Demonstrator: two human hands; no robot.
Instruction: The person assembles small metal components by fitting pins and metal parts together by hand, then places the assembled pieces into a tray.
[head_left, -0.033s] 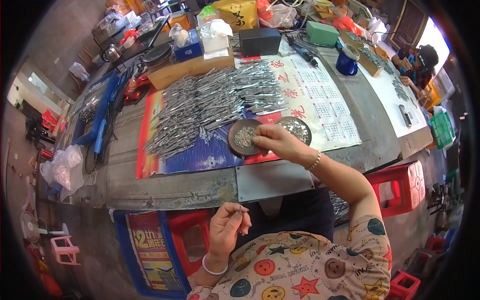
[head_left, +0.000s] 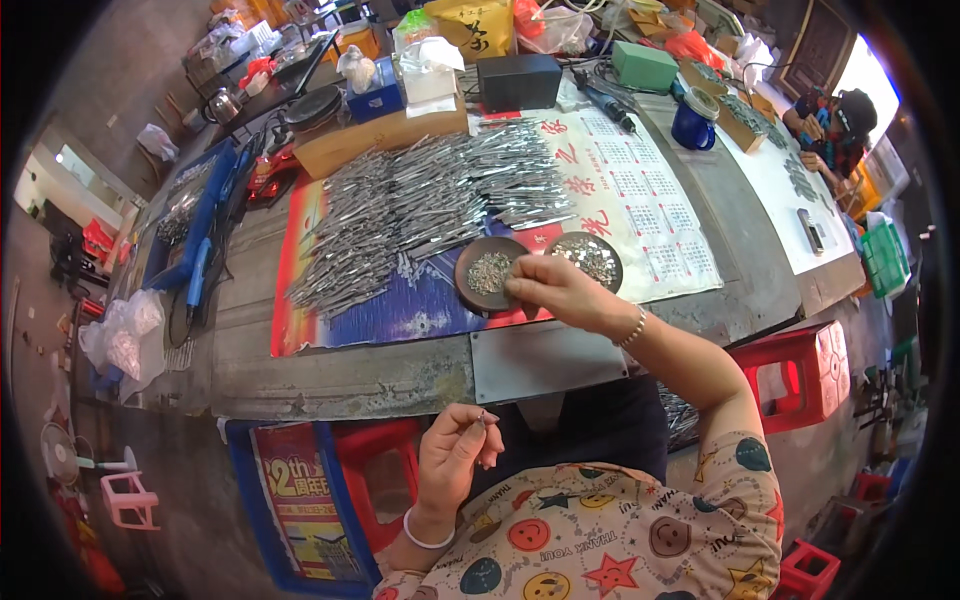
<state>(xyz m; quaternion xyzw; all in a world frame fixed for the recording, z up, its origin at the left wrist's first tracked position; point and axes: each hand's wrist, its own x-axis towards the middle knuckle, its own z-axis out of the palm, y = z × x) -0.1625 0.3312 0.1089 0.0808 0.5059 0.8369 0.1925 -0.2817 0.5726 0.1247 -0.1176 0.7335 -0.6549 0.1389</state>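
Left hand point(head_left: 455, 455) pinches a small metal piece point(head_left: 483, 420) short of the table's point(head_left: 245, 325) front edge; right hand point(head_left: 555, 287) covers the brown dish's point(head_left: 463, 270) right rim, its grip unclear; many bits point(head_left: 488, 272) lie there, so plenty seems left; what is done, I cannot tell.

Worn grey table point(head_left: 242, 322), printed calendar sheet point(head_left: 690, 262) spread flat across it, white sheet point(head_left: 775, 215) at right, blue mug point(head_left: 692, 132) between them

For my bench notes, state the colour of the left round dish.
The left round dish is brown; it shows best in the head view.
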